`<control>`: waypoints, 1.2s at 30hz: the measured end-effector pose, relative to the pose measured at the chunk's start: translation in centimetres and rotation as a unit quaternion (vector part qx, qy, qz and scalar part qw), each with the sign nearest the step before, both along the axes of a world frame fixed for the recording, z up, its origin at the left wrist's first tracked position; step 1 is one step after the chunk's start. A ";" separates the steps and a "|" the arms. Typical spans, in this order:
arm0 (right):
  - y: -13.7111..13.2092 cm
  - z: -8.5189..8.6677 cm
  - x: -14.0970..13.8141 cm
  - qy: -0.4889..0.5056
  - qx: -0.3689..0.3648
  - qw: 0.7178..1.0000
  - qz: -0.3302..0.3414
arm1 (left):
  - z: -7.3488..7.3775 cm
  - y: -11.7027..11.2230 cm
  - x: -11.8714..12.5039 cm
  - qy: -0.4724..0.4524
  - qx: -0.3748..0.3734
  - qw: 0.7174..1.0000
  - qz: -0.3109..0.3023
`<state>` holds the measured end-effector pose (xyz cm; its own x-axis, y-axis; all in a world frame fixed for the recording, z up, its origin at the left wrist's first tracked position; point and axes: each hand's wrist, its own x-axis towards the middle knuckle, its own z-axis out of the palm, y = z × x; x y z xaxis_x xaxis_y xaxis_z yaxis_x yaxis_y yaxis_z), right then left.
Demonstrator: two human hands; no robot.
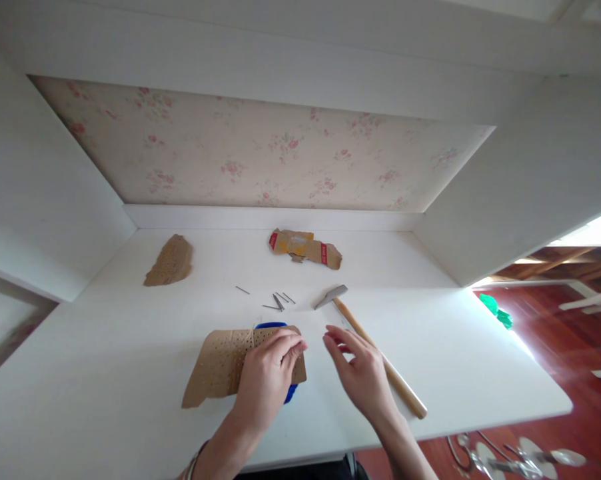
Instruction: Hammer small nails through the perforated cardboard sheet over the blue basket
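My left hand [268,367] is over a piece of brown cardboard [215,363] dotted with many small holes. Its thumb and fingertips are pinched together, and whatever may be between them is too small to make out. Part of a blue object [290,393] shows from under the cardboard. To the right, my right hand [363,373] hovers with curved fingers and the thumb apart, nothing visible in it. Beside and partly behind that hand lies a hammer [400,385] with a wooden handle and grey metal head. Several nails [279,302] are scattered beyond the cardboard.
A torn cardboard scrap [170,261] lies at the back left of the white table [460,360]. Another scrap with red and yellow marks [305,247] is near the back panel. Side panels stand left and right. Chrome fittings [520,459] are below the front edge.
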<state>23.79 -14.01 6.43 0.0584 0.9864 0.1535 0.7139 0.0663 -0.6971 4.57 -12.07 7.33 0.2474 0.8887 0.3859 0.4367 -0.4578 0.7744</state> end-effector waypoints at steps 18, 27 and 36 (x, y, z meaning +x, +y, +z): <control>2.5 -4.3 6.1 -0.068 -0.147 0.981 -0.106 | 0.3 -0.5 -0.2 -0.003 -0.075 0.992 0.102; -0.6 0.1 3.2 0.194 -0.180 0.962 -0.070 | 0.2 -0.3 0.0 0.003 -0.046 0.995 0.092; -3.6 3.5 1.1 0.334 -0.239 0.912 0.016 | 0.0 -0.6 0.0 -0.021 -0.040 0.996 0.077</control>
